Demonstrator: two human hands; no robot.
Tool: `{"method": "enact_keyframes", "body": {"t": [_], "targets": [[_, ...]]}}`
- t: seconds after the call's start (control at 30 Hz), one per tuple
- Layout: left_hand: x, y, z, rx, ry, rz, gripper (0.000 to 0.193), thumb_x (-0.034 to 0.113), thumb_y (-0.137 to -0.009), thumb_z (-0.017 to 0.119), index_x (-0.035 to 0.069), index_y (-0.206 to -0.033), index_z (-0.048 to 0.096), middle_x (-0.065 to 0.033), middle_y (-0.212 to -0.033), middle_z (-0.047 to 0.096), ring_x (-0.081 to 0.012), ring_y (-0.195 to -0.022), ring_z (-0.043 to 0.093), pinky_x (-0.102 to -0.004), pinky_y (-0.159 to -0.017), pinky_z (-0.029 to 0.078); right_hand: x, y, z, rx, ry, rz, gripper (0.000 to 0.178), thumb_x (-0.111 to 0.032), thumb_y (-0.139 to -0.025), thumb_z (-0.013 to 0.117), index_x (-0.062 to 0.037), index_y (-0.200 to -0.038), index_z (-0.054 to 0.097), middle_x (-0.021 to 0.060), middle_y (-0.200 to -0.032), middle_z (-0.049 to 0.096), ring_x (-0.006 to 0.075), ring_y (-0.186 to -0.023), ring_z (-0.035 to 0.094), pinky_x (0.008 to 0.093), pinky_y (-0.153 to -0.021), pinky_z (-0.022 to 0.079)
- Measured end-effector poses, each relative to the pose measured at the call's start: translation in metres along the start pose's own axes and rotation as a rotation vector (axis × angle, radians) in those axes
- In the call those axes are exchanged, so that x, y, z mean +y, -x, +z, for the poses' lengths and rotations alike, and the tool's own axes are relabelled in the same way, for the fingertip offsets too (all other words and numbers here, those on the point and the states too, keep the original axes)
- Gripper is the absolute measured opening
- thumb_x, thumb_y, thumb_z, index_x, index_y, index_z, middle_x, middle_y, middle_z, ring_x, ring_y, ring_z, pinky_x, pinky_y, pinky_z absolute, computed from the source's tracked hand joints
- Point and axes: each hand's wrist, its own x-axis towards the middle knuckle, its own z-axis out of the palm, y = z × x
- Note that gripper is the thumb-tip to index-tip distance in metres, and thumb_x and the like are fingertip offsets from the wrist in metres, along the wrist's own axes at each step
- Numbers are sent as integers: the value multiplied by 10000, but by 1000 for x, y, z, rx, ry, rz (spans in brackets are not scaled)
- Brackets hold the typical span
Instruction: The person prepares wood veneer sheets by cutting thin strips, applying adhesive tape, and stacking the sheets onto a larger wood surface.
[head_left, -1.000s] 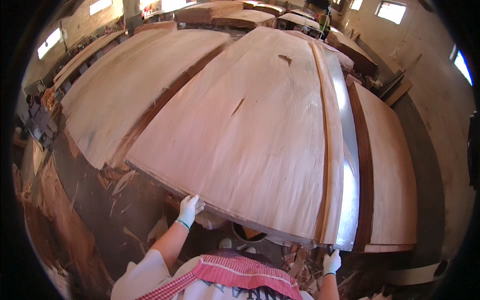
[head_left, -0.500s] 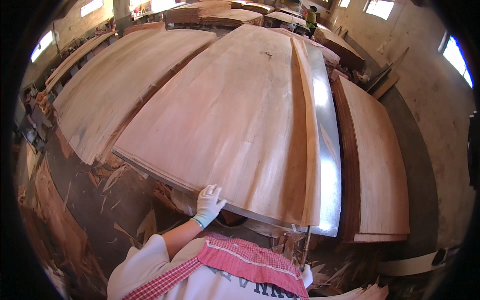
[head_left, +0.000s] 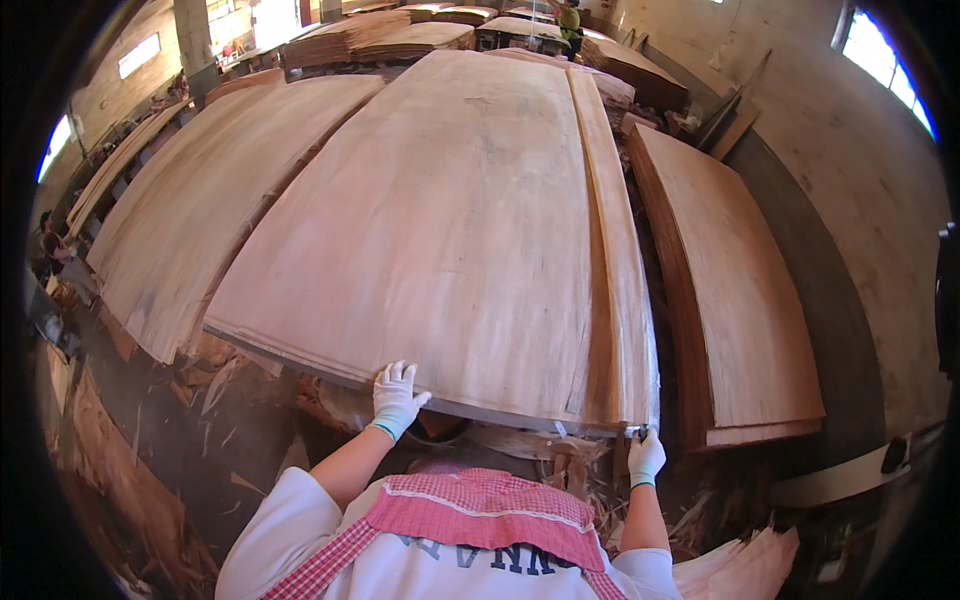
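Observation:
A wide sheet of wood veneer (head_left: 430,230) lies over a table (head_left: 480,414) whose dark front edge shows beneath it. Along its right side a long raised fold or overlapping strip (head_left: 598,250) runs from front to back. My left hand (head_left: 397,402), in a white glove, rests at the sheet's front edge with fingers stretched over the wood. At the front right corner my right hand (head_left: 646,459), gloved too, is closed. A small dark bit shows above its fingers; what it holds I cannot make out. Only a thin shiny strip of the tabletop shows at the right.
Stacks of veneer stand close on the left (head_left: 230,190) and on the right (head_left: 735,290). Torn veneer scraps (head_left: 130,470) litter the floor on the left and below the table. Farther back are more stacks (head_left: 415,40) and a person (head_left: 569,25).
My right hand has risen from low beside the apron, where a thin rod showed, to the table corner. Veneer now covers most of the shiny strip at right. The view has shifted slightly.

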Motion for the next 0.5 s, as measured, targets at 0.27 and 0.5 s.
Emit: {"method": "enact_keyframes", "body": {"t": [0.27,0.5], "targets": [[4,-2,-3,-87,-18,-47,701,457,-757,703,100,-1309,460,-166,-1357,428,-338,-1292,371,-465,-1070,313,126,68,-46,37,183,95,233,-303,-844,654,-89,-874,567,193,-747,620,399,-698,617,506,-610,487],[0,0,2,-162,-98,-72,715,496,-772,673,110,-1327,440,-140,-1385,410,-313,-1308,363,-447,-1086,302,142,14,-62,133,272,-4,261,-325,-905,593,-77,-848,537,192,-733,597,395,-682,601,504,-598,479]]}}
